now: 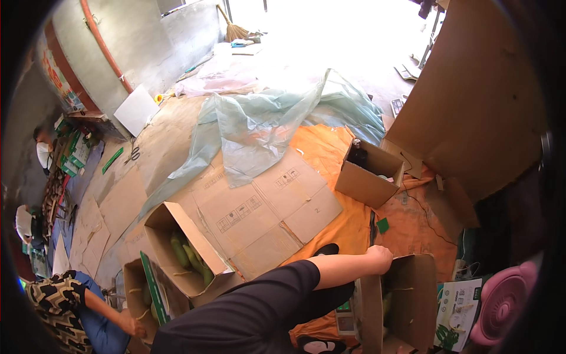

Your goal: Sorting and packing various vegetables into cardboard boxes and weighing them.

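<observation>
My left arm, in a black sleeve pushed up off the forearm, reaches across to the right. My left hand (379,259) is closed at the top edge of an open cardboard box (415,295), its fingers curled at the rim. Something green shows partly inside that box; the rest is hidden by its wall. Beside the box's left wall is a scale (346,318) with a lit green display, partly covered by my leg. My right hand does not show. Left of my arm, an open carton (168,268) holds several long green gourds (190,255).
At lower left a person's hand (132,326) touches another box (137,283) with a green-edged flap. Flattened cardboard (265,206), orange sheeting (321,147) and crumpled clear plastic (253,130) cover the floor. A small carton (368,183), pink fan (506,304) and scissors (134,154) lie around.
</observation>
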The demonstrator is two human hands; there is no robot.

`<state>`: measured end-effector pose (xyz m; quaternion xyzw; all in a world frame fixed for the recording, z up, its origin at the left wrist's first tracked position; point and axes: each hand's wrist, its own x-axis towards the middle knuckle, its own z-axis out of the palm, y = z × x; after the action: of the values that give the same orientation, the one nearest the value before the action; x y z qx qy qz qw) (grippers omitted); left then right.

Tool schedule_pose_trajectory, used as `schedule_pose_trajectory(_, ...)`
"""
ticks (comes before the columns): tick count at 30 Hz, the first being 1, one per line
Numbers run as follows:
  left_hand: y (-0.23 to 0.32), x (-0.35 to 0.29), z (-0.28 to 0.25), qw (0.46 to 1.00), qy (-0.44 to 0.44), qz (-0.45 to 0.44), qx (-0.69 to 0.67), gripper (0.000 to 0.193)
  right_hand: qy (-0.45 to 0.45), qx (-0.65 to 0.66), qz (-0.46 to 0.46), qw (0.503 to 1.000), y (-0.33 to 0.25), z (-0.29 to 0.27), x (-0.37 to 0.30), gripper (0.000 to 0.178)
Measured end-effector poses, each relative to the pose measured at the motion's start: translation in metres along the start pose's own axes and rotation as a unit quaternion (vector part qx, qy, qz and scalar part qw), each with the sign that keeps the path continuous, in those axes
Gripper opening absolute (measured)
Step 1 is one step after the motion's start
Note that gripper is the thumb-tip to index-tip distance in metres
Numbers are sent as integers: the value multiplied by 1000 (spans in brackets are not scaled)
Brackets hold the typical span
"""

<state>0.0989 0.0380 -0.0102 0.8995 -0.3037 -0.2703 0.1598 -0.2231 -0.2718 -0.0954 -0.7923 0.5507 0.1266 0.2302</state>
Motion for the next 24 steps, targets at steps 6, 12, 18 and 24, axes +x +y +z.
schedule_pose_trajectory(6,0,1,-2,1000,11,1,-11,20,25,-26,45,998,22,-14,-13,62)
schedule_pose_trajectory(12,-4,6,-2,1000,21,-13,10,20,99,101,-50,989,-20,-27,-61,30)
schedule_pose_trajectory(18,-22,5,-4,999,11,-43,-20,22,109,118,-54,986,-39,-41,-87,27)
schedule_pose_trajectory(24,-55,2,-39,998,-14,-67,-9,27,90,57,-115,988,-95,-57,-98,32)
